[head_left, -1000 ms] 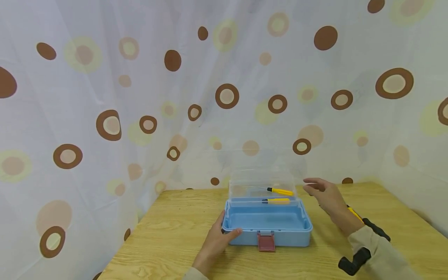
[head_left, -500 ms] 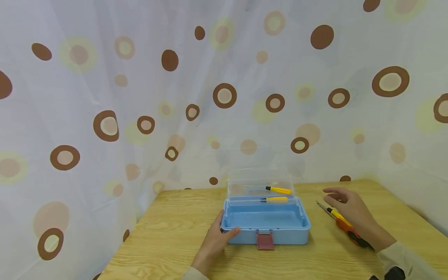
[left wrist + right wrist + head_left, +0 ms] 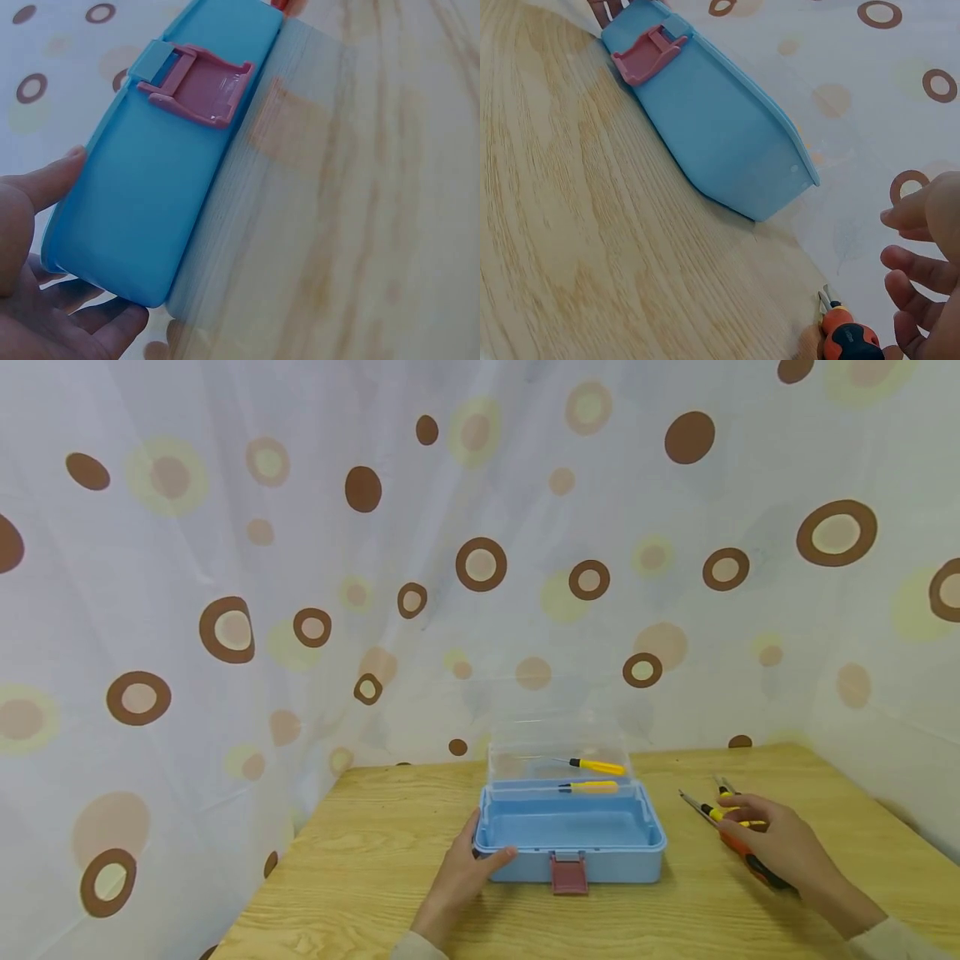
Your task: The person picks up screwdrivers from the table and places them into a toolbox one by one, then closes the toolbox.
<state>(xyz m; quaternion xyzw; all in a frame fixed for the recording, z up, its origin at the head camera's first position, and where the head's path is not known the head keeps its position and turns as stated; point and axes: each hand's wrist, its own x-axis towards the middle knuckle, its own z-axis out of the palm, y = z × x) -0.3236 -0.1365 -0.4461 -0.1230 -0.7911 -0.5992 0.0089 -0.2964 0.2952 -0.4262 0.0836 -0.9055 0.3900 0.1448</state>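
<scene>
A light-blue toolbox [image 3: 570, 860] sits on the table, its clear lid [image 3: 558, 739] raised at the back and its dark-red latch [image 3: 569, 875] hanging down in front. Gripping its left end is my left hand [image 3: 461, 877], thumb on the front rim and fingers round the side. My right hand [image 3: 783, 843], fingers loosely bent, hovers over screwdrivers to the box's right. One has an orange-and-black handle [image 3: 847, 341]; two yellow-and-black ones, including a nearer screwdriver [image 3: 709, 811], are partly hidden beneath the fingers. In the right wrist view nothing shows between those fingers.
A yellow-handled screwdriver [image 3: 600, 767] shows against the clear lid, with another yellow handle [image 3: 592, 787] just below it at the box's back. Behind the wooden table [image 3: 360, 860] hangs a white curtain [image 3: 420, 527] patterned with brown circles.
My right hand has moved from beside the lid rightward and down over the loose screwdrivers, uncovering parts of them. The left hand stays on the toolbox.
</scene>
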